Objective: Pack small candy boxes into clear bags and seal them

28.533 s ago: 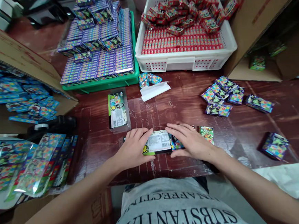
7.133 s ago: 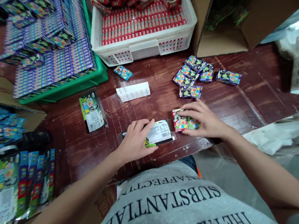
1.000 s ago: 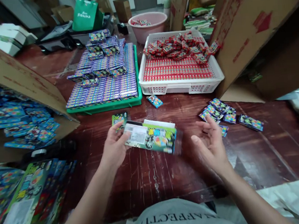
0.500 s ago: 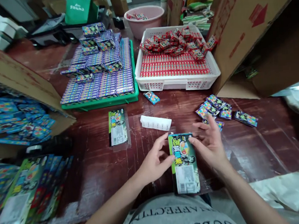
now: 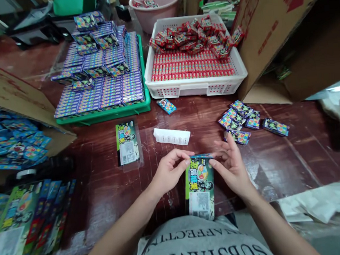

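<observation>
Close to my body, both hands grip the far end of a green and black candy packet (image 5: 200, 186) in clear wrap. My left hand (image 5: 173, 170) pinches its far left corner between thumb and fingers. On the far right corner, my right hand (image 5: 230, 166) closes thumb against fingers, with its other fingers raised. A blue edge shows along the packet's far end. Beyond my hands lies a folded white strip of round labels (image 5: 172, 136). Several small purple candy boxes (image 5: 235, 118) lie past my right hand. Another flat packet (image 5: 127, 142) rests on the table to the left.
A green tray (image 5: 144, 66) holds stacked purple boxes; a white basket (image 5: 196, 87) holds red ones. One blue box (image 5: 166, 106) lies before them. Cardboard boxes (image 5: 280, 28) stand on both sides. Finished-looking packets (image 5: 15, 222) stand at lower left, and a pink basin (image 5: 156, 10) is behind.
My left hand has shifted from the packet's left side to its far corner. The packet's far end now tilts, showing more of the blue edge. The camera view has shifted slightly.
</observation>
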`<state>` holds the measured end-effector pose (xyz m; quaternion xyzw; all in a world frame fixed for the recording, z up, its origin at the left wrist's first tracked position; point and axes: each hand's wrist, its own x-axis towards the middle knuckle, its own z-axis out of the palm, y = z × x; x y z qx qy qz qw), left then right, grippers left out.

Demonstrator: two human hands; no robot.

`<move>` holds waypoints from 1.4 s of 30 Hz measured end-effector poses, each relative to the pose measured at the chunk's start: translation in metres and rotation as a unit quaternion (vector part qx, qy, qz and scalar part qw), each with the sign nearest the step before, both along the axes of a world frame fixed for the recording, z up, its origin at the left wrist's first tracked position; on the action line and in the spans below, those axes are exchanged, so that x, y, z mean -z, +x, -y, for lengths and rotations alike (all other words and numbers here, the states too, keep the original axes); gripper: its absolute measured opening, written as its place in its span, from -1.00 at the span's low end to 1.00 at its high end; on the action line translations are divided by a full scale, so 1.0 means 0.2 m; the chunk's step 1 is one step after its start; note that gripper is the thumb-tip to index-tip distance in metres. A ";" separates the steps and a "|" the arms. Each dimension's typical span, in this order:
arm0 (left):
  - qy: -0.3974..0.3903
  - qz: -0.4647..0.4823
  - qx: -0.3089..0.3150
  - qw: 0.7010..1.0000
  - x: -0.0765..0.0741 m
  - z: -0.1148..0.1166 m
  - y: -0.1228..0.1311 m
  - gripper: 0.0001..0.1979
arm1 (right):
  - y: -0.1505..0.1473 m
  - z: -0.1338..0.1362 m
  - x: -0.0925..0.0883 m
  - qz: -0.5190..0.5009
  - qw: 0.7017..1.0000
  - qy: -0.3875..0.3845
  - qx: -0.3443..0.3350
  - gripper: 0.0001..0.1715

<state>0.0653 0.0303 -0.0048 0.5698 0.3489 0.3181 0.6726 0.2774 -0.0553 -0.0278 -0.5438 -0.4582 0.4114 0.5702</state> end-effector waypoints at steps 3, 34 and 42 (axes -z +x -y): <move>-0.011 -0.004 -0.030 0.999 0.00 0.01 0.02 -0.79 | -0.01 -0.02 -0.02 -0.011 1.000 -0.008 -0.019 -0.03; 0.056 -0.055 0.044 0.996 -0.14 0.00 0.08 -0.92 | 0.15 -0.06 -0.40 0.188 0.960 -0.037 -0.203 -0.87; 0.059 -0.059 0.031 0.996 -0.15 0.03 0.06 -0.91 | 0.04 -0.07 -0.31 0.327 0.938 0.021 -0.111 -0.81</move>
